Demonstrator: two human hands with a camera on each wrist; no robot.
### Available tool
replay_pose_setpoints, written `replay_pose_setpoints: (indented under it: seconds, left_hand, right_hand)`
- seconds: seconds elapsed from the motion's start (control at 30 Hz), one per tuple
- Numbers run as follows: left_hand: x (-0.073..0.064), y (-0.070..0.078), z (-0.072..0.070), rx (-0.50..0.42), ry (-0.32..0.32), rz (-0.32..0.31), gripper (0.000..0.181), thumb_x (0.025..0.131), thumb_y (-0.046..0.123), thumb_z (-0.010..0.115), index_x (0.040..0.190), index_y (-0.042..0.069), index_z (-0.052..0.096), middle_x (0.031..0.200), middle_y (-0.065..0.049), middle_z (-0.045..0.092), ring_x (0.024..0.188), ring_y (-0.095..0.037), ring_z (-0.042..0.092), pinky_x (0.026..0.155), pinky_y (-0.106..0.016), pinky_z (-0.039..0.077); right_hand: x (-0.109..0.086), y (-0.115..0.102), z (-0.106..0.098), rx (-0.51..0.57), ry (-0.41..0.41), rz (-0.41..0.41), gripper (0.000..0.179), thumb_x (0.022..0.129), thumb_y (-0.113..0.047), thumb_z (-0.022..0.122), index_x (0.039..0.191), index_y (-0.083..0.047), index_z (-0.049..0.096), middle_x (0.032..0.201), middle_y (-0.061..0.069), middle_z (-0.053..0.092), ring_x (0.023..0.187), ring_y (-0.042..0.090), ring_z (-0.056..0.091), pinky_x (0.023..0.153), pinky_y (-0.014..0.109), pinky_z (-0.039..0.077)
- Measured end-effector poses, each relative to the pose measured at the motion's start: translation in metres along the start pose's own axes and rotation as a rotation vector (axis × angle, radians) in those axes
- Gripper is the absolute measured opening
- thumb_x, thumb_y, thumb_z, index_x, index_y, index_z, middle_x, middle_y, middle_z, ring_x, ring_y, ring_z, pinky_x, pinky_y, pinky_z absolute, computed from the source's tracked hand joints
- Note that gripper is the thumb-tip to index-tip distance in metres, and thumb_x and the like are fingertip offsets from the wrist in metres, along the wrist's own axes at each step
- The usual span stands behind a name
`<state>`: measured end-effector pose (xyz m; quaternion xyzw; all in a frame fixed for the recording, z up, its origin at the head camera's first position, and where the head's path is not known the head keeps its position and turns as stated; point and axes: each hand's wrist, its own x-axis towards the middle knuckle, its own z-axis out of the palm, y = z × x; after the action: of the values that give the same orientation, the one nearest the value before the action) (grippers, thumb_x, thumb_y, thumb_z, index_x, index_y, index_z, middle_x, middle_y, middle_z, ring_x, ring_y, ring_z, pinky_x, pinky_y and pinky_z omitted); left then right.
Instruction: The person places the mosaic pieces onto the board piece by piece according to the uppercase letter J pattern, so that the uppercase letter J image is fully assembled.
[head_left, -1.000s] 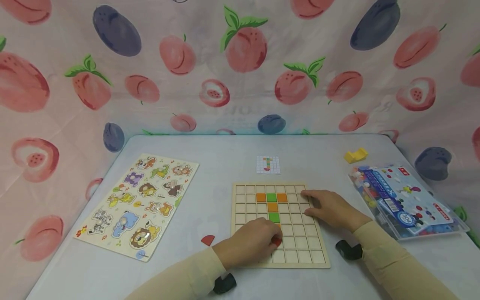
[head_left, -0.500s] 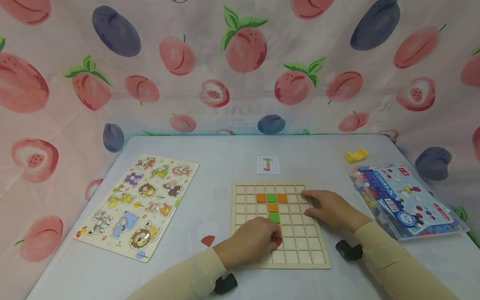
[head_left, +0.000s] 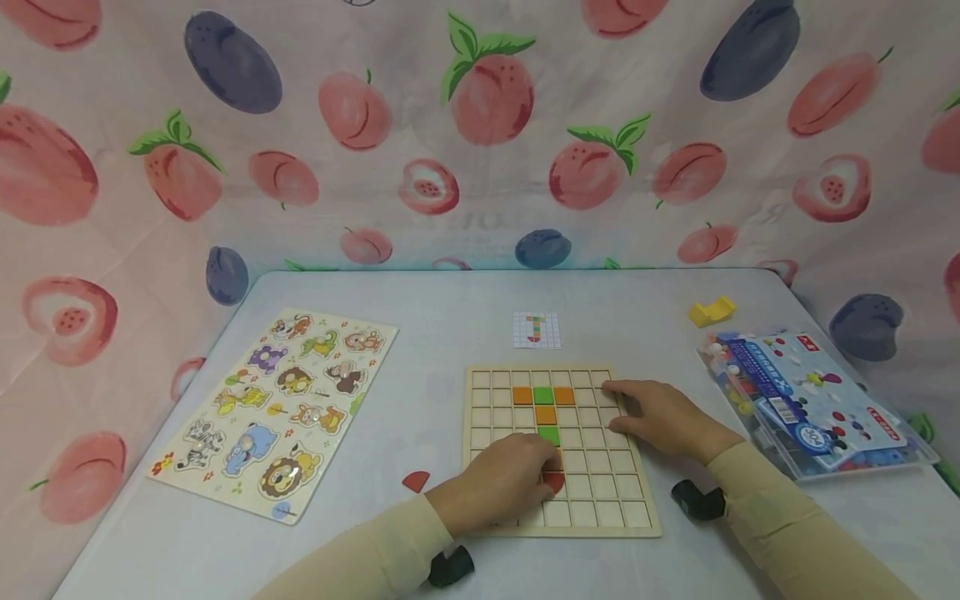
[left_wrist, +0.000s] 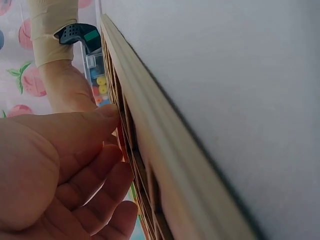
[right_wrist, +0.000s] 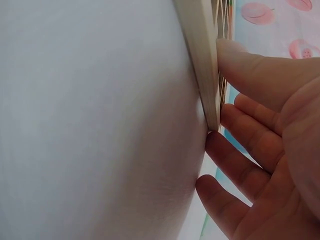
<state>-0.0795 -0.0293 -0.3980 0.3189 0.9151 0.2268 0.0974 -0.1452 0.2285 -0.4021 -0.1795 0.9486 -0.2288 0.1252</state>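
In the head view my left hand [head_left: 501, 479] reaches over a wooden grid board [head_left: 600, 512], its thumb and fingertips pinching a red quarter-circle piece [head_left: 555, 482] down at a cell. Above that cell run orange and green square tiles [head_left: 548, 436] in a T shape; one orange tile is partly covered by my fingers. The left wrist view shows my thumb and fingers [left_wrist: 107, 112] meeting low over the grid. My right hand [head_left: 667, 417] rests at the board's right side, thumb and index finger touching its rim [right_wrist: 207, 75]. Another red quarter-circle piece [head_left: 416, 481] lies left of the board.
Behind the board lies a small card [head_left: 536, 330] with a printed coloured grid pattern. An animal puzzle board [head_left: 277, 408] is on the left. On the right are a plastic box [head_left: 817, 408] of colourful pieces and a yellow block [head_left: 712, 312].
My left fingers have shifted very slightly, and more of the red quarter-circle piece and the orange tile shows beside them. The right hand stays in place at the board's edge.
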Motion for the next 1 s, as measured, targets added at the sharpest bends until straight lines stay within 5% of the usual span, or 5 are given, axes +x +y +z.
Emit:
replay_pose_setpoints:
  seconds: [0.6, 0.83, 1.0]
  left_hand:
    - [-0.005, -0.004, -0.005, 0.007, -0.020, 0.009, 0.016, 0.089, 0.016, 0.076, 0.104, 0.013, 0.073, 0.085, 0.011, 0.061, 0.080, -0.006, 0.053, 0.075, -0.020, 0.047]
    - [-0.018, -0.012, -0.014, 0.069, 0.022, 0.031, 0.025, 0.087, 0.012, 0.074, 0.112, 0.013, 0.072, 0.105, 0.008, 0.070, 0.101, -0.010, 0.060, 0.091, -0.024, 0.048]
    - [-0.024, -0.018, -0.022, 0.102, 0.061, 0.023, 0.026, 0.085, 0.012, 0.077, 0.110, 0.011, 0.073, 0.106, 0.006, 0.071, 0.104, -0.013, 0.062, 0.091, -0.027, 0.049]
  right_hand:
    - [0.003, 0.001, 0.001, -0.007, 0.002, -0.006, 0.058, 0.093, -0.025, 0.072, 0.142, -0.001, 0.053, 0.143, 0.023, 0.051, 0.134, 0.047, 0.043, 0.107, 0.061, 0.034]
    - [0.003, 0.001, 0.001, -0.009, -0.004, 0.008, 0.058, 0.093, -0.025, 0.072, 0.143, -0.001, 0.053, 0.144, 0.023, 0.051, 0.135, 0.047, 0.041, 0.107, 0.061, 0.033]
    - [0.003, 0.001, 0.003, -0.012, -0.009, 0.023, 0.059, 0.093, -0.026, 0.072, 0.143, -0.002, 0.053, 0.144, 0.023, 0.051, 0.135, 0.046, 0.041, 0.108, 0.061, 0.033]
